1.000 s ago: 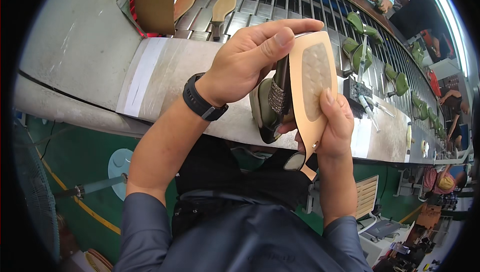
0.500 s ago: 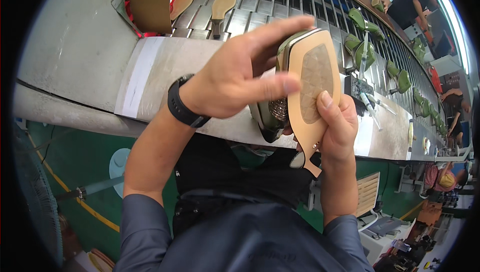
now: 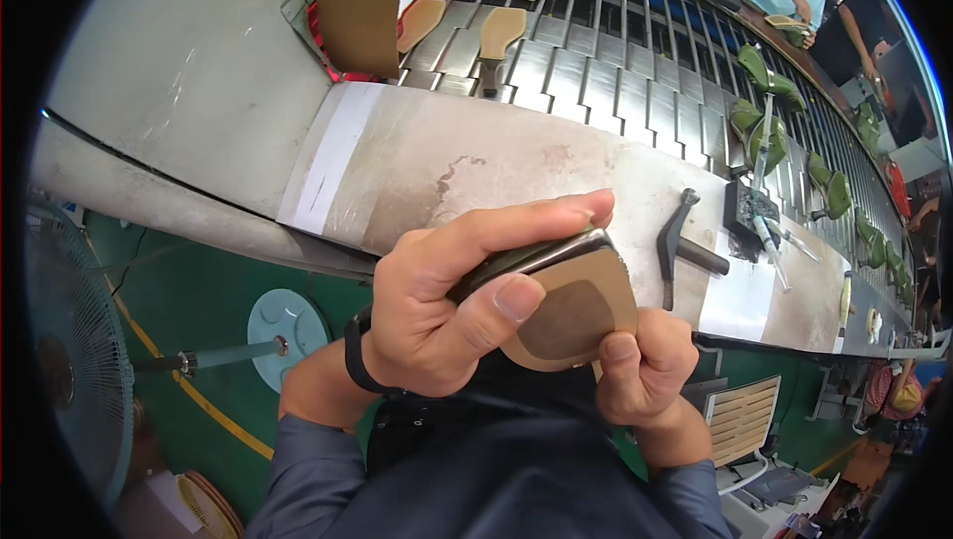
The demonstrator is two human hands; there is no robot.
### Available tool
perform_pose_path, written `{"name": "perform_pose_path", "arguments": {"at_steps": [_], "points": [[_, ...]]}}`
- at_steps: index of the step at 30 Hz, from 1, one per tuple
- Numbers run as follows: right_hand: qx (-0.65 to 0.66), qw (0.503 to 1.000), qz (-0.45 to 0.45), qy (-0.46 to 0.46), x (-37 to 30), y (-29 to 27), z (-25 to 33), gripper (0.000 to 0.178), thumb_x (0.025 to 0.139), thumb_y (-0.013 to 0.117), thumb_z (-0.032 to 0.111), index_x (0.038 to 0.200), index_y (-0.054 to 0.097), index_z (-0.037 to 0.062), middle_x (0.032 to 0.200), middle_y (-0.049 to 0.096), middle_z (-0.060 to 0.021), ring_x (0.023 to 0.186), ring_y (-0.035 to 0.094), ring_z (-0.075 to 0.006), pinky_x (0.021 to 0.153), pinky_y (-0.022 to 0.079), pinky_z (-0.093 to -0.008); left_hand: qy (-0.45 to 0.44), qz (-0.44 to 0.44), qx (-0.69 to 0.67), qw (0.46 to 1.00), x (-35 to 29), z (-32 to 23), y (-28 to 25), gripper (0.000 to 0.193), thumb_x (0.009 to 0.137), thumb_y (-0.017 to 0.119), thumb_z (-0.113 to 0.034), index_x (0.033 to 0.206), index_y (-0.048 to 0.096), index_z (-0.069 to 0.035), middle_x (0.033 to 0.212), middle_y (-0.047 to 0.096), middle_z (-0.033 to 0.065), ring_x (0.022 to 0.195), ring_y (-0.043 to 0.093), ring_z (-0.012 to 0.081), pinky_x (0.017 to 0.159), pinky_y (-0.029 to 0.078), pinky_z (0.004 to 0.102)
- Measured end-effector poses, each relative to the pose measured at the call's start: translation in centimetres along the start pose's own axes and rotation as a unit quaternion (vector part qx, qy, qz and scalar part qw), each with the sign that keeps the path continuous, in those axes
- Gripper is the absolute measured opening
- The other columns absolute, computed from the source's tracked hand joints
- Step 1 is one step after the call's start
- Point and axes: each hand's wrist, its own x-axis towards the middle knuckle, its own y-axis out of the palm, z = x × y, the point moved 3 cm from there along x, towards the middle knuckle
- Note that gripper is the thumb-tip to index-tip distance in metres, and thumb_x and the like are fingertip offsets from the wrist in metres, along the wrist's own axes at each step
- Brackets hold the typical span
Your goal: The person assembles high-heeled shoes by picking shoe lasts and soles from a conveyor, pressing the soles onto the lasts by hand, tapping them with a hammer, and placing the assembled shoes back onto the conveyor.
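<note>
One long conveyor of metal slats (image 3: 571,67) runs behind a pale worktop (image 3: 536,157). At the worktop's near edge, a shoe (image 3: 571,326) is held in the air, its tan sole (image 3: 586,286) turned toward the viewer. The left hand (image 3: 427,311) grips it from the left, fingers stretched along the shoe's dark side and thumb pressed on the sole. The right hand (image 3: 645,370) holds the opposite rim, thumb on top; its other fingers seem curled, though they are partly hidden. On the worktop lie a hammer (image 3: 671,249), a black block (image 3: 738,209) and slim syringes (image 3: 770,241).
</note>
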Motion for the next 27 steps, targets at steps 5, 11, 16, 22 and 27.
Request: {"name": "perform_pose_path", "arguments": {"at_steps": [5,11,16,22,27], "points": [[0.018,0.999,0.027,0.01,0.2,1.5,0.7,0.024,0.098,0.074,0.015,0.08,0.067,0.0001,0.059,0.054,-0.0093,0.046,0.052,-0.0253,0.046,0.04,-0.0362,0.007,-0.055,0.022,0.998,-0.9,-1.0,-0.5,0.033,0.109,0.06,-0.021,0.13,0.06,0.004,0.13,0.068,0.0347,0.123,0.069,0.0379,0.107,0.055,0.0492],[0.006,0.998,0.059,0.016,0.9,2.5,1.4,0.02,0.094,0.078,0.011,0.079,0.066,0.0026,0.059,0.054,-0.0083,0.045,0.052,-0.0256,0.045,0.04,-0.0362,-0.042,-0.114,0.081,0.989,-1.0,-2.3,-0.9,0.018,0.105,0.067,-0.014,0.112,0.058,0.0,0.116,0.074,0.0303,0.11,0.075,0.032,0.099,0.059,0.0436],[0.027,0.999,0.04,0.007,1.7,3.6,1.2,0.019,0.09,0.083,0.013,0.083,0.068,0.0038,0.059,0.057,-0.0081,0.046,0.056,-0.0254,0.044,0.043,-0.0363,-0.019,-0.159,0.124,0.979,-1.5,-2.4,-1.4,0.022,0.105,0.067,-0.017,0.113,0.059,0.002,0.112,0.075,0.0276,0.105,0.075,0.0302,0.095,0.06,0.0403],[0.023,0.999,0.045,0.003,1.9,4.0,1.0,0.018,0.09,0.084,0.013,0.085,0.068,0.0041,0.059,0.058,-0.0081,0.047,0.059,-0.0238,0.044,0.043,-0.0363,-0.031,-0.147,0.185,0.971,-1.8,-2.3,-2.2,0.022,0.102,0.071,-0.013,0.114,0.065,0.004,0.113,0.076,0.0238,0.105,0.074,0.0242,0.093,0.059,0.0357],[0.038,0.998,0.045,0.027,1.9,4.2,1.3,0.02,0.09,0.082,0.011,0.082,0.066,0.0039,0.06,0.057,-0.0082,0.047,0.058,-0.0246,0.044,0.043,-0.0366,-0.02,-0.146,0.227,0.963,-1.8,-2.4,-1.7,0.022,0.096,0.077,-0.004,0.113,0.065,0.003,0.113,0.077,0.0201,0.104,0.074,0.0204,0.093,0.059,0.0332]]}}
